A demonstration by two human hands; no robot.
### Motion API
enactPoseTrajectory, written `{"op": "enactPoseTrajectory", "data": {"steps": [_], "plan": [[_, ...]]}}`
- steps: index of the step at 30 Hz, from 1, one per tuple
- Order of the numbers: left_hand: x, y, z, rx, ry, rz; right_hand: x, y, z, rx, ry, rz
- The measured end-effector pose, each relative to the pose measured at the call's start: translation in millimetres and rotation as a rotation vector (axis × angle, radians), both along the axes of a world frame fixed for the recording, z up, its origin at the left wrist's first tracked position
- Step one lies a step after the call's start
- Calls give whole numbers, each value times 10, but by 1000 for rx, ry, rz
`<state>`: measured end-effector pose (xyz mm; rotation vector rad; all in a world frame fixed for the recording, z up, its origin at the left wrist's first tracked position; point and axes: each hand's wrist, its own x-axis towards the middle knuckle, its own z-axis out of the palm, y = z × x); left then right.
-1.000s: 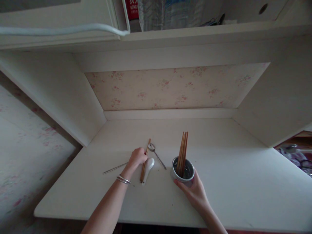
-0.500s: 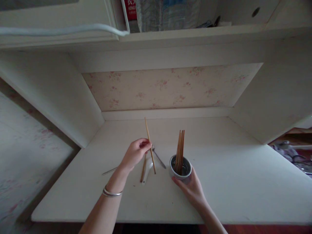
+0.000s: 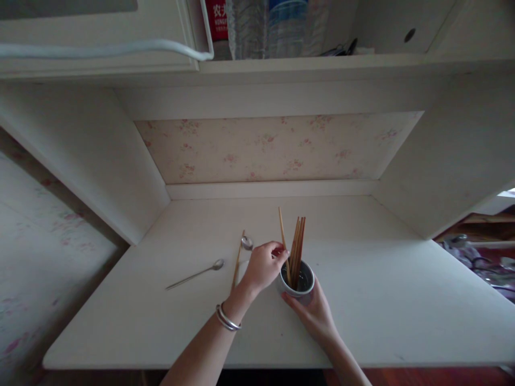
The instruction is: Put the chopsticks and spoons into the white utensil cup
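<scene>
My left hand (image 3: 263, 265) pinches a light wooden chopstick (image 3: 282, 228), whose lower end is inside a round cup (image 3: 284, 289) with a pale rim. Several darker chopsticks (image 3: 298, 246) stand in the cup, leaning on its far side. Wrapped around the cup's right and near side is my right hand (image 3: 316, 313). Left of my left hand, one more chopstick (image 3: 238, 257) lies on the white desk beside a metal spoon (image 3: 247, 243). A white utensil beneath my left hand is mostly hidden. Farther left rests a long-handled metal spoon (image 3: 195, 275).
The white desk (image 3: 374, 300) has side panels at left and right and a low back ledge. Above it, a shelf (image 3: 322, 67) holds plastic-wrapped bottles (image 3: 287, 27) and a red package (image 3: 219, 19). A white cable (image 3: 100, 51) runs across the upper left.
My left hand has moved right with the chopstick, bringing its lower end into the cup. The long-handled spoon and the other spoon's bowl are now uncovered. My right hand stays on the cup.
</scene>
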<state>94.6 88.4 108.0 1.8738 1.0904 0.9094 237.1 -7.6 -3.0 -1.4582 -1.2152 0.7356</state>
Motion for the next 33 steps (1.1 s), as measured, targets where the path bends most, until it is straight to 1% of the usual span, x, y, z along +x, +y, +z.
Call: {"op": "enactPoseTrajectory", "data": {"steps": [2, 4, 6, 10, 13, 16, 18, 22, 25, 29, 33], "plan": [[11, -58, -77, 31, 37, -6, 2, -5, 9, -7, -7, -1], [11, -98, -97, 60, 48, -19, 2, -11, 25, -10, -8, -5], [3, -110, -64, 80, 41, -25, 2, -16, 36, -18, -6, -6], [-22, -73, 63, 86, 16, -14, 7, -15, 16, -18, -15, 1], [-27, -58, 88, 108, 80, -24, 11, -8, -14, 2, -4, 9], [-16, -89, 11, 120, 137, -21, 6, -7, -19, 5, -4, 7], [-7, -118, -67, 113, 126, -11, -1, -11, -6, 4, -7, 10], [13, -148, -202, 56, 34, 24, -7, -18, 26, 1, -3, 15], [28, -146, -265, -3, -47, 52, -1, -19, 36, -10, -15, 7], [43, -153, -272, -12, -54, 50, 7, -21, 36, -10, -27, 17], [80, -155, -186, 54, -17, 34, 8, -23, 33, -4, -27, 17]]}}
